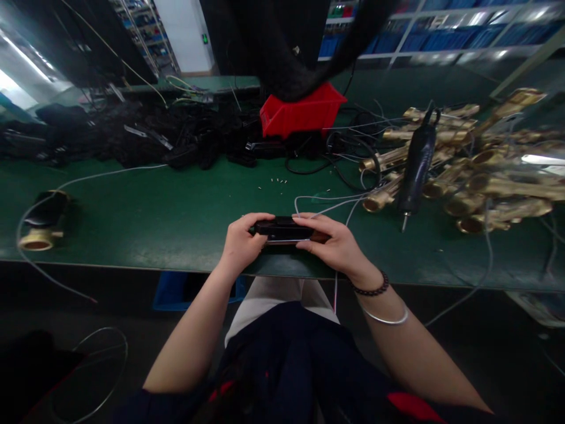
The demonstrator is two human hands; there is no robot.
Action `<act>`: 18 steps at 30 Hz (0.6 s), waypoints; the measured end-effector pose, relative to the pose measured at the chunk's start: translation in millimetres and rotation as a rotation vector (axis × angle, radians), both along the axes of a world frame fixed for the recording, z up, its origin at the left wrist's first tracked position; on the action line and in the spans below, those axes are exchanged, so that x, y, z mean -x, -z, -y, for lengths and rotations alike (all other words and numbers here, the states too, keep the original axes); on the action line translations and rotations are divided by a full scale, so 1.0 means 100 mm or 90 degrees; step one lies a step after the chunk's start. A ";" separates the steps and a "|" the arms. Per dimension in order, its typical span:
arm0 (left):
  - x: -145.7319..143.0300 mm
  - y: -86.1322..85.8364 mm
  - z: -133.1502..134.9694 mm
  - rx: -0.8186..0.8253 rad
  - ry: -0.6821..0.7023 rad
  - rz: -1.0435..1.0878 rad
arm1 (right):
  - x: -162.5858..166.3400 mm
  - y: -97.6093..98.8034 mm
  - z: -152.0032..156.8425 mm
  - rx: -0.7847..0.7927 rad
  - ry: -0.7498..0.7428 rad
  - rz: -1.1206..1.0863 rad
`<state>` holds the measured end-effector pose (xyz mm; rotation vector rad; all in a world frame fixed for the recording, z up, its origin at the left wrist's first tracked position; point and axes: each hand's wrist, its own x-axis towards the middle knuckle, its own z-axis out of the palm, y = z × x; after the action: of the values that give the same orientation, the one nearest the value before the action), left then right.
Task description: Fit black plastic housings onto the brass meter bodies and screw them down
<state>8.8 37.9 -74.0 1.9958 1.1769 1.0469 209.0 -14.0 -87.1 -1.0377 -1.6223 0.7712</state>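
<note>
Between both hands, at the front edge of the green workbench (185, 206), is a black elongated housing (282, 227) with a shiny strip along its near side. My left hand (245, 240) grips its left end, thumb in front and fingers behind. At the right end, my right hand (329, 238) pinches it the same way, covering much of that end. Grey cables run from near the right hand towards the brass parts. Several tiny screws (278, 181) lie on the bench beyond the housing. A black electric screwdriver (417, 165) hangs tip down to the right.
Brass fittings with cables (481, 182) are piled at right. A red bin (304, 112) stands at the back, beside a heap of black parts (132, 132). One brass-and-black assembly (42, 221) lies far left. A blue crate (170, 292) sits below the bench edge.
</note>
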 end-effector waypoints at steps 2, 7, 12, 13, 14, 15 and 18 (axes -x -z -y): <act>0.04 -0.03 0.00 0.018 0.035 0.005 | 0.00 0.02 0.01 -0.042 0.025 0.032; 0.25 -0.19 -0.06 0.230 0.173 -0.011 | 0.01 0.05 0.03 -0.123 0.051 0.093; 0.23 -0.19 -0.04 0.250 0.112 0.050 | 0.01 0.06 0.04 -0.190 0.042 0.137; 0.19 -0.17 -0.02 0.249 0.079 0.047 | 0.01 0.05 0.04 -0.206 0.042 0.154; 0.16 -0.16 -0.01 0.251 0.054 0.043 | 0.01 0.05 0.05 -0.217 0.042 0.173; 0.13 -0.15 0.01 0.254 0.042 0.039 | 0.00 0.04 0.06 -0.225 0.039 0.192; 0.09 -0.16 0.03 0.270 0.045 0.033 | -0.02 0.00 0.07 -0.224 0.020 0.232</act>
<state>-0.3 34.9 -57.8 1.6557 1.1780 0.7357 210.6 -21.5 -87.1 -0.9800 -1.9583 0.2659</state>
